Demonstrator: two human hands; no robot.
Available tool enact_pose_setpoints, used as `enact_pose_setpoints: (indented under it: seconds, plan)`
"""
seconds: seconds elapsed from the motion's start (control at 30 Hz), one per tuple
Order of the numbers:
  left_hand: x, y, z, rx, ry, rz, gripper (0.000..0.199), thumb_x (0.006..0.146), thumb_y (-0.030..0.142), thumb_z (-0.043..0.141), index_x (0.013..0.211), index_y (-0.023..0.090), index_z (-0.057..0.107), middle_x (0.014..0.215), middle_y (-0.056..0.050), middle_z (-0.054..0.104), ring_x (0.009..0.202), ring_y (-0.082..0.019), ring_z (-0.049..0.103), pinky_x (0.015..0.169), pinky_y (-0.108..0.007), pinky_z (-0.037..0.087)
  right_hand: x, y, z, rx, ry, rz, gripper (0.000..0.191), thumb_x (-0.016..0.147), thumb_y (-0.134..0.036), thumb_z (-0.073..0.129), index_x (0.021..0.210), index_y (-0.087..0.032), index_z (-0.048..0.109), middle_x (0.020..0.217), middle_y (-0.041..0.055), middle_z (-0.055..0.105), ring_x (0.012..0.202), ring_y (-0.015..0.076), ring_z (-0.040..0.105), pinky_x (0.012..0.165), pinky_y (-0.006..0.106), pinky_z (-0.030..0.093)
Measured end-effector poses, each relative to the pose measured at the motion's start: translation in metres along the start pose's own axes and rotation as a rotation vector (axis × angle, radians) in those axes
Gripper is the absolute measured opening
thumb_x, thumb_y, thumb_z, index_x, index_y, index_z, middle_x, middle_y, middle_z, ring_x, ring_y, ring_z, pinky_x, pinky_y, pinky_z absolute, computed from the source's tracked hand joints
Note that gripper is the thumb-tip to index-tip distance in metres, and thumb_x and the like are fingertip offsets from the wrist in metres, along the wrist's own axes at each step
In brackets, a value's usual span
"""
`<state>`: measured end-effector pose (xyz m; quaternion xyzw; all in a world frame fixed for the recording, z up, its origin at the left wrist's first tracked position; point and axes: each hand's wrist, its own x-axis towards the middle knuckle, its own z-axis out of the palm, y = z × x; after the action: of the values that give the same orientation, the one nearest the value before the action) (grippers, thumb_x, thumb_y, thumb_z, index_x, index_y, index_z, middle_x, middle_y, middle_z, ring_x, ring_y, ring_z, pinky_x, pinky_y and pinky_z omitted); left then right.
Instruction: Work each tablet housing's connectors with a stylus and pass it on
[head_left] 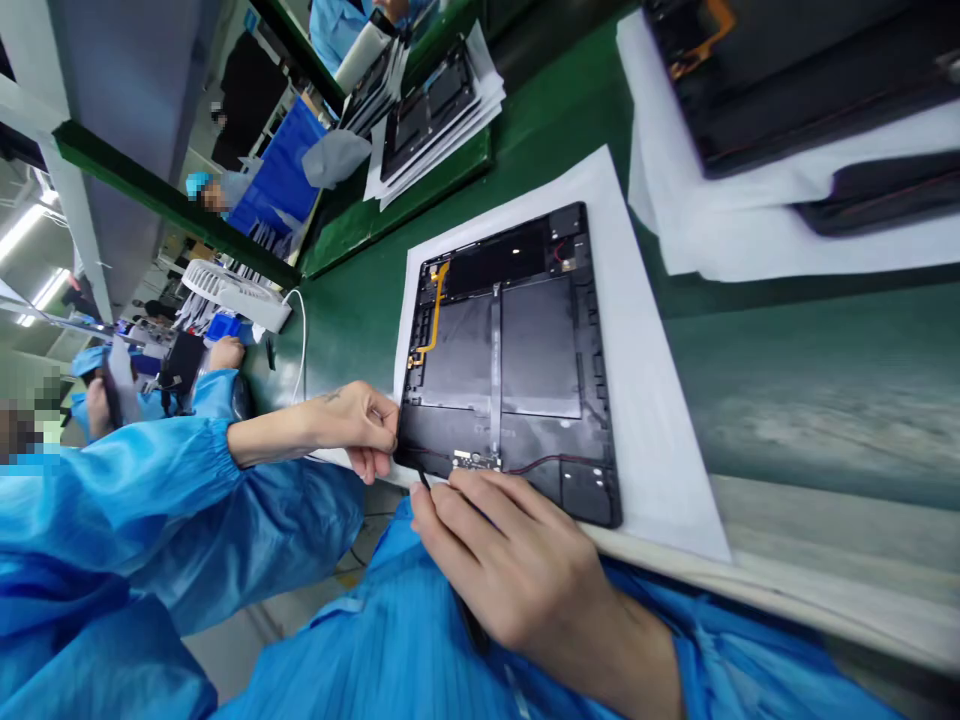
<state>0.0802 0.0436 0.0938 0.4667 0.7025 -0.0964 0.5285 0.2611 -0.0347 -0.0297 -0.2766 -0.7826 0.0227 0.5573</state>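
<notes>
1. Bright, even light pouring down from the ceiling strip lights (22, 230), blown out white at the far left!
2. Soft shadows only, and a pale sheen spreading across the green bench mat (810, 420).
3. The central tablet (510, 360) stays crisp, while the second tablet (795, 80) goes soft and blurred at top right.
4. Wide-angle bending on the pillar (82, 220), and a blocky pixelated patch (22, 430) at the left edge!
</notes>
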Motion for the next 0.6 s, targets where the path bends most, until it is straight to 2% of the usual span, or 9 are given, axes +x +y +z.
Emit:
enact_pose_setpoints:
  seconds: [0.1,0.2,0.3,0.37,0.4,0.47,0.53,0.6]
  plan:
    - [0.002,-0.006,0.002,-0.023,0.001,0.076,0.006,0.063,0.019,0.061,0.063,0.015,0.057,0.059,-0.004,0.071,0.046,-0.013,0.065,0.047,-0.019,0.054,-0.001,0.0,-0.003,-0.029,-0.007,-0.016,0.021,0.097,-0.009,0.053,0.1,-0.009,0.074,0.087,0.0059,0.074,0.088,0.0202,0.066,0.087,0.037,0.053]
    - [0.006,-0.019,0.0,-0.037,-0.003,0.216,0.011,0.069,0.024,0.061,0.065,0.015,0.059,0.057,-0.005,0.069,0.042,-0.013,0.062,0.043,-0.019,0.05,-0.002,0.0,-0.005,-0.098,-0.014,-0.043,0.015,0.095,-0.011,0.061,0.101,-0.009,0.074,0.087,0.0059,0.076,0.086,0.02,0.067,0.086,0.037,0.055]
    - [0.012,-0.038,-0.001,-0.063,0.082,0.408,0.014,0.078,0.027,0.058,0.071,0.015,0.061,0.054,-0.002,0.064,0.041,-0.01,0.056,0.043,-0.019,0.047,-0.001,-0.001,-0.005,-0.174,-0.037,-0.071,0.011,0.092,-0.011,0.066,0.1,-0.011,0.074,0.087,0.0057,0.077,0.085,0.0196,0.068,0.084,0.037,0.056]
    - [0.018,-0.052,0.002,-0.05,0.252,0.615,0.011,0.084,0.023,0.058,0.083,0.015,0.065,0.07,-0.003,0.07,0.06,-0.012,0.065,0.058,-0.02,0.054,0.0,-0.001,-0.004,-0.199,-0.057,-0.077,0.012,0.09,-0.01,0.068,0.102,-0.009,0.073,0.087,0.0071,0.076,0.086,0.0208,0.068,0.082,0.037,0.057]
    - [0.02,-0.059,0.005,0.01,0.367,0.764,0.013,0.086,0.02,0.057,0.092,0.015,0.068,0.085,-0.006,0.073,0.076,-0.014,0.069,0.071,-0.023,0.057,0.0,-0.002,-0.004,-0.208,-0.066,-0.077,0.014,0.089,-0.009,0.069,0.103,-0.007,0.072,0.086,0.0081,0.076,0.087,0.0216,0.067,0.081,0.037,0.057]
    - [0.027,-0.072,0.012,0.235,0.586,1.11,0.025,0.091,0.012,0.051,0.108,0.016,0.069,0.113,-0.01,0.072,0.105,-0.018,0.068,0.092,-0.03,0.056,-0.001,-0.002,-0.004,-0.226,-0.079,-0.079,0.017,0.088,-0.006,0.069,0.104,-0.005,0.072,0.085,0.0097,0.075,0.086,0.0222,0.067,0.08,0.038,0.058]
    - [0.035,-0.082,0.02,0.494,0.733,1.384,0.032,0.094,0.006,0.045,0.117,0.014,0.067,0.124,-0.014,0.069,0.117,-0.02,0.065,0.1,-0.035,0.055,-0.004,-0.003,-0.006,-0.241,-0.088,-0.072,0.02,0.086,-0.003,0.069,0.106,-0.005,0.071,0.083,0.0103,0.074,0.087,0.0221,0.066,0.084,0.04,0.059]
    - [0.042,-0.09,0.026,0.637,0.803,1.494,0.033,0.097,0.005,0.044,0.121,0.012,0.064,0.124,-0.015,0.07,0.118,-0.022,0.066,0.098,-0.036,0.057,-0.009,-0.004,-0.009,-0.243,-0.096,-0.039,0.026,0.083,0.001,0.069,0.108,-0.006,0.071,0.083,0.01,0.073,0.087,0.0221,0.065,0.091,0.044,0.059]
